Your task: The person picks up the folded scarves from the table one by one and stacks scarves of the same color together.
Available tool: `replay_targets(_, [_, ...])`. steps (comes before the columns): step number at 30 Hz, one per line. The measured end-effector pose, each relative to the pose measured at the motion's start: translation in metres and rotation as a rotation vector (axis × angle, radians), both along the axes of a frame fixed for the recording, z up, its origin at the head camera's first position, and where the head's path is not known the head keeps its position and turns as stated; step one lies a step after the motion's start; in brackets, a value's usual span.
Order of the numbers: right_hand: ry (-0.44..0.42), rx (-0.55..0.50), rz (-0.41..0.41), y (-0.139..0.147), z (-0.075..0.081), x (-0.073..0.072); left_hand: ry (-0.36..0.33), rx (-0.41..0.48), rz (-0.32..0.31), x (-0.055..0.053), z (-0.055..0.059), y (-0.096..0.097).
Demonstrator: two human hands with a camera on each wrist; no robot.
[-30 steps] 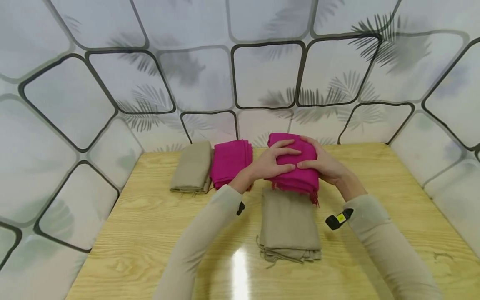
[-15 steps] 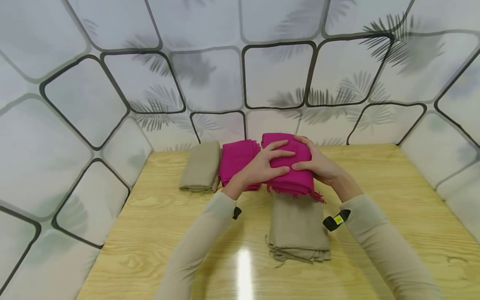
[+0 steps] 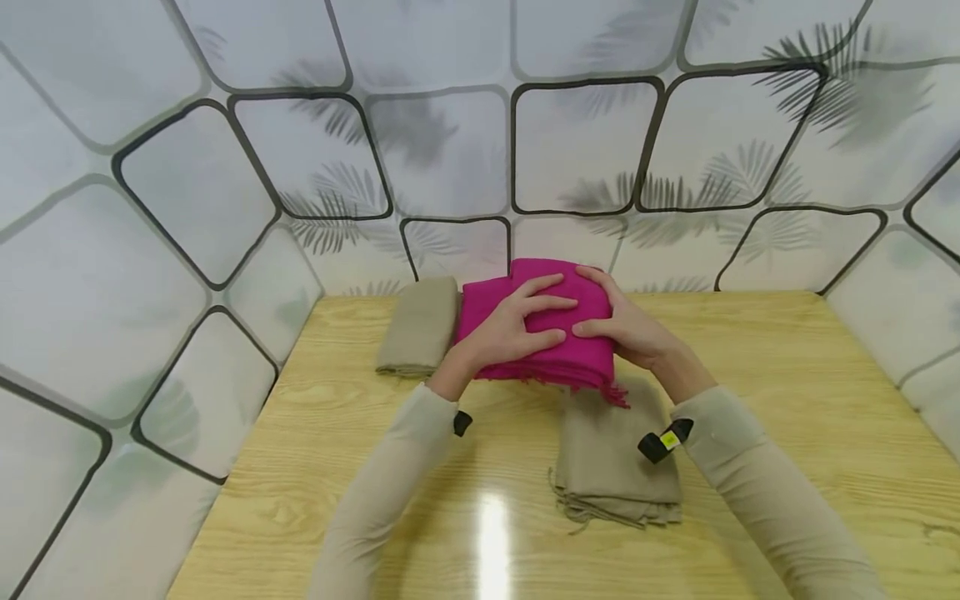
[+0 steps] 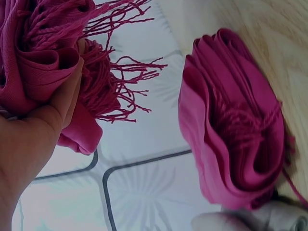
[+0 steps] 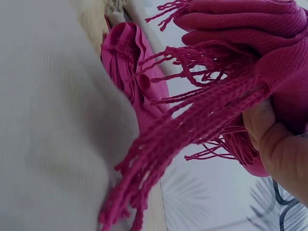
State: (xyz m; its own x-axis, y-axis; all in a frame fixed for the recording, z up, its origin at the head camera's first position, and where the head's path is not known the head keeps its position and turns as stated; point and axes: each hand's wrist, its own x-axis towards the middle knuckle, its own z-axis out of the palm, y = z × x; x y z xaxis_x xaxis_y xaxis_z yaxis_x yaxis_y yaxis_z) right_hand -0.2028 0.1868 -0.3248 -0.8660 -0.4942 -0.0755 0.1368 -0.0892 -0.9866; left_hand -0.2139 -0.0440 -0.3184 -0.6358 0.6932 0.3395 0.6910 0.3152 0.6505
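Note:
Both hands hold a folded magenta fringed scarf (image 3: 581, 362) between them, raised above the table. My left hand (image 3: 510, 329) grips its left side and my right hand (image 3: 633, 333) its right side, fingers spread over the top. In the left wrist view, loose tassels hang from the folded scarf (image 4: 41, 53); the right wrist view shows long twisted fringe below the scarf (image 5: 284, 53). Another folded magenta scarf (image 4: 236, 130) lies on the table, just left of the held one and partly hidden by it in the head view. Some fingers are hidden by the cloth.
A folded beige scarf (image 3: 618, 458) lies in front of and below the hands. Another beige scarf (image 3: 420, 321) sits at the back left, beside the lying magenta one. The wooden table (image 3: 337, 467) meets a patterned backdrop (image 3: 450, 158) behind and at the sides.
Both hands have carried the held magenta scarf leftward, away from above the front beige scarf, until it overlaps the lying magenta scarf in view. The head view has also turned slightly left.

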Motion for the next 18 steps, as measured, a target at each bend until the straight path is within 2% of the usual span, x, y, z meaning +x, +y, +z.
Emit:
replay_targets(8, [0.005,-0.034,0.025,-0.020,0.003,0.000,-0.011,0.012,0.011,0.006,0.007,-0.022])
replay_targets(18, [0.004,-0.068,0.078,-0.045,0.015,0.002,-0.013,0.052,0.036,0.012,0.017,-0.048])
